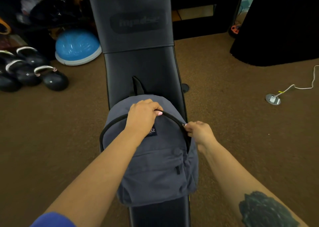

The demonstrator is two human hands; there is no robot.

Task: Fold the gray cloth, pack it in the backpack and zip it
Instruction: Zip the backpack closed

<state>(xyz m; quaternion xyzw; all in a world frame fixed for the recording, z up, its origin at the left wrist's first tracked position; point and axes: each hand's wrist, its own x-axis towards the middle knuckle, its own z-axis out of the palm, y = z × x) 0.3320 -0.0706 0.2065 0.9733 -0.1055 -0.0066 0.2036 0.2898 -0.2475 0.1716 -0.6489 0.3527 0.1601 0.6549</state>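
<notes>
A gray backpack point(155, 166) lies front-up on a black padded bench point(143, 67). My left hand point(142, 113) grips the top of the bag, fingers curled over the black zipper line. At the bag's right side my right hand point(198, 130) pinches the zipper pull point(183, 124). Below the pull the zipper gapes open along the right edge; above and to the left it looks closed. The gray cloth is not visible.
Brown carpet surrounds the bench. Several black kettlebells point(34, 73) and a blue balance dome point(77, 47) sit at the left. A floor outlet point(272, 99) with a white cord lies at the right, and a dark curtain point(279, 28) hangs at the far right.
</notes>
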